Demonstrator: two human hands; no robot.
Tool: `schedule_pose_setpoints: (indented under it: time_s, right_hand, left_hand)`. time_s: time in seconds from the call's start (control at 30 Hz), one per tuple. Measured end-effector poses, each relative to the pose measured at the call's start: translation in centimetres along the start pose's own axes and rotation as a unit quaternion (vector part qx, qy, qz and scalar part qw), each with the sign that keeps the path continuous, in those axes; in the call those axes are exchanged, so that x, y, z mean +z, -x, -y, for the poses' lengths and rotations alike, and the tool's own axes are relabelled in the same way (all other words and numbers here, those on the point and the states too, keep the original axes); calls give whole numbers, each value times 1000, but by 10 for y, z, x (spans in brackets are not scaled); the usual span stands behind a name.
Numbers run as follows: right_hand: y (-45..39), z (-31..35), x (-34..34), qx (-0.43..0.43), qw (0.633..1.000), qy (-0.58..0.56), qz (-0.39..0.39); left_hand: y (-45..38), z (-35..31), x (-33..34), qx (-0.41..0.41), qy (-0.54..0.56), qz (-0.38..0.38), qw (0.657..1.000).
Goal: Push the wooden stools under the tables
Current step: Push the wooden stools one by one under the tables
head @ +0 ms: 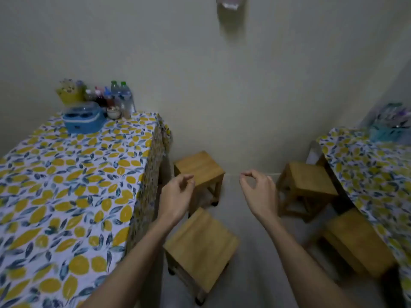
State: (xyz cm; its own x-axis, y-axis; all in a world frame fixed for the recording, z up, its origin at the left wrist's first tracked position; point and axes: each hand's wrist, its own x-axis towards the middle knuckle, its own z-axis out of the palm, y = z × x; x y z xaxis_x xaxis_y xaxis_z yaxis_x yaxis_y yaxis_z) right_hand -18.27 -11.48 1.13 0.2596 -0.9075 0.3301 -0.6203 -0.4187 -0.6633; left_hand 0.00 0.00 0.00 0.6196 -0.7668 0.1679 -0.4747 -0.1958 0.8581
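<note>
Several wooden stools stand in the aisle between two tables with lemon-print cloths. Beside the left table [66, 185] stand a near stool [202, 245] and a far stool [200, 167]. By the right table [367, 170] stand a far stool [309, 181] and a near stool [355, 241], both partly tucked under its edge. My left hand [178, 196] hovers in the air over the gap between the two left stools, fingers loosely curled, holding nothing. My right hand [259, 192] hangs mid-aisle, thumb and forefinger nearly touching, also holding nothing.
A blue container [84, 121], bottles [122, 94] and a yellow cup holder [70, 94] crowd the left table's far end. A basket of utensils [391, 125] sits on the right table. A pale wall [222, 96] closes the aisle ahead. Bare floor [251, 252] runs between the stools.
</note>
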Motion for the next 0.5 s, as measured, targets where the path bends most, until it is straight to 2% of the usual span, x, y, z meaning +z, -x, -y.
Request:
schedule_pose_setpoints:
  time_s: [0.23, 0.37, 0.5]
  right_hand:
    - [11, -78, 40, 32, 990, 40, 128]
    - [-22, -125, 51, 26, 983, 37, 176]
    - [-89, -173, 55, -4, 971, 51, 234]
  left_hand:
    - [24, 49, 55, -101, -9, 95, 990]
    - [6, 58, 96, -147, -5, 111, 983]
    - [-34, 50, 152, -175, 1, 96, 980]
